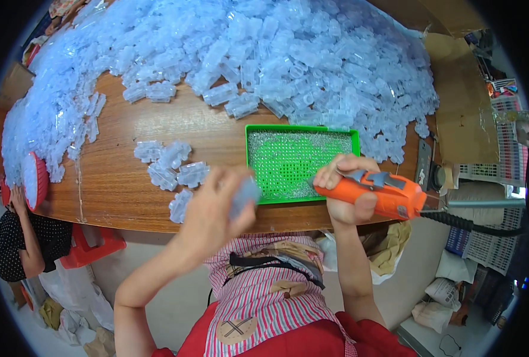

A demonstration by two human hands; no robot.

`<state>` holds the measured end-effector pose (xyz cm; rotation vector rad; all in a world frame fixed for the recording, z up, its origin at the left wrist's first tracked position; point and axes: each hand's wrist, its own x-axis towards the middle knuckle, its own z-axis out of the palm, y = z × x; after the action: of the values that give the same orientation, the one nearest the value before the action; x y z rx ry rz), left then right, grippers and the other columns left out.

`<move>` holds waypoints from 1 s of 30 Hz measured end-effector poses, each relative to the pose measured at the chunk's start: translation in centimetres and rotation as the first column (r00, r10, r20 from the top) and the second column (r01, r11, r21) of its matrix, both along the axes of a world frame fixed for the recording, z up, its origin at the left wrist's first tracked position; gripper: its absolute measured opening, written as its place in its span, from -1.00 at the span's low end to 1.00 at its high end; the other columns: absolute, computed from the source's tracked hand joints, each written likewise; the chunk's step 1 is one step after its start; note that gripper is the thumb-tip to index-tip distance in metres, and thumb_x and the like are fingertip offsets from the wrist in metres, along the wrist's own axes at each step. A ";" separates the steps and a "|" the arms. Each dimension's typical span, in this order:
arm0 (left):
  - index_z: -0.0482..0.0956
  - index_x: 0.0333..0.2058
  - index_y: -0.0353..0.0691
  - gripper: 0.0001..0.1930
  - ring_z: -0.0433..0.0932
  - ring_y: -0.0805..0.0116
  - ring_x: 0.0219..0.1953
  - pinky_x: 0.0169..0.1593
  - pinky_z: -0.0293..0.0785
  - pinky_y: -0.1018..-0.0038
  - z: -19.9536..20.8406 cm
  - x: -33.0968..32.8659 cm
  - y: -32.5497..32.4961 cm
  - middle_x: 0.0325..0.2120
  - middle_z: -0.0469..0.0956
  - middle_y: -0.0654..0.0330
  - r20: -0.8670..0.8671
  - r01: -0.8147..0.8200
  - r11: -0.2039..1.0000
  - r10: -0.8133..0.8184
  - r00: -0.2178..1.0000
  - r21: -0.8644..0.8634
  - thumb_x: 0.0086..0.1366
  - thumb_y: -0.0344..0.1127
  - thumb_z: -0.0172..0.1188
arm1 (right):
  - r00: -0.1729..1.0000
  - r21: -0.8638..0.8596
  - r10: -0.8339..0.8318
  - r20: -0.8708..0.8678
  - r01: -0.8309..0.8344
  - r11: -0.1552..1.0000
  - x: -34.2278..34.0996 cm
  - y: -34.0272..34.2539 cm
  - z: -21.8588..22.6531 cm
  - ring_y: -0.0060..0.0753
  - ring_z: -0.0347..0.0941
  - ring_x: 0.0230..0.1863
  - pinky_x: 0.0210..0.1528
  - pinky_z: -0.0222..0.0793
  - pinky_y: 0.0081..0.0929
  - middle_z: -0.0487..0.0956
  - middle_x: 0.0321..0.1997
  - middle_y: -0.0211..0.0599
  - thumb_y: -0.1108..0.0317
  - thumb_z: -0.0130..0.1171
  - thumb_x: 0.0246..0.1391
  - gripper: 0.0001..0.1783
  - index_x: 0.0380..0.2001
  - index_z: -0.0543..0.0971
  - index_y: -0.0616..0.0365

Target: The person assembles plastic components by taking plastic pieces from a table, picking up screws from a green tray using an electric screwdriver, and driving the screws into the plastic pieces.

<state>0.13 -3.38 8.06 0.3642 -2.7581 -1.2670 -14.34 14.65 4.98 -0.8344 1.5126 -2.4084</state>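
My right hand (345, 187) is wrapped around an orange corded electric screwdriver (389, 196), its tip pointing left over a green perforated tray (303, 128). Small silvery metal pieces (267, 140), likely screws, lie scattered in that tray. Left of the tray, my left hand (214, 205) is closed on a clear plastic part (245, 196); both are smeared by motion. Beside this hand on the wooden table lie several similar parts (178, 153), with one more part (181, 205) close to the wrist.
A large pile of clear plastic parts (235, 35) covers the table's far side and left. Cardboard (461, 95) stands at the right edge. A black coiled cable (455, 221) trails right from the screwdriver. At far left another person's hand (18, 202) touches a red basket (40, 178).
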 end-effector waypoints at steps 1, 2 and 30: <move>0.45 -0.05 -0.09 -0.58 0.53 0.01 -0.27 -0.28 0.54 0.22 0.3 1.2 1.7 -0.25 0.40 0.02 -0.019 0.050 0.998 -0.051 0.999 -0.050 0.06 -0.29 0.26 | 1.000 0.011 0.012 0.000 -0.012 1.000 -0.2 -0.4 -0.3 -0.45 0.33 -0.51 -0.44 0.40 -0.42 0.38 -0.56 -0.32 -0.34 0.07 0.01 -0.26 -0.22 0.36 0.24; 0.48 -0.08 -0.08 -0.60 0.53 0.06 -0.27 -0.29 0.55 0.25 0.3 2.3 3.1 -0.25 0.41 0.05 0.021 0.114 0.992 -0.113 0.993 -0.048 0.06 -0.29 0.27 | 1.000 0.023 0.023 0.000 -0.023 0.999 -0.4 -0.6 -0.6 -0.46 0.33 -0.51 -0.44 0.39 -0.42 0.38 -0.55 -0.32 -0.33 0.08 0.00 -0.26 -0.22 0.37 0.24; 0.43 0.07 -0.30 -0.38 0.38 0.20 -0.06 -0.04 0.34 0.32 -6.4 2.9 6.1 -0.12 0.40 0.16 -0.053 0.207 0.830 -0.273 0.961 -0.519 0.00 -0.18 0.22 | 0.999 0.084 0.046 0.000 -0.046 0.995 -1.1 -2.0 -3.4 -0.49 0.31 -0.56 -0.47 0.37 -0.48 0.35 -0.60 -0.37 -0.37 0.06 0.00 -0.28 -0.27 0.37 0.19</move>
<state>3.07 2.77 1.70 -0.1098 -2.9433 -0.5110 -15.42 12.68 1.63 -0.8444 1.5656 -2.2945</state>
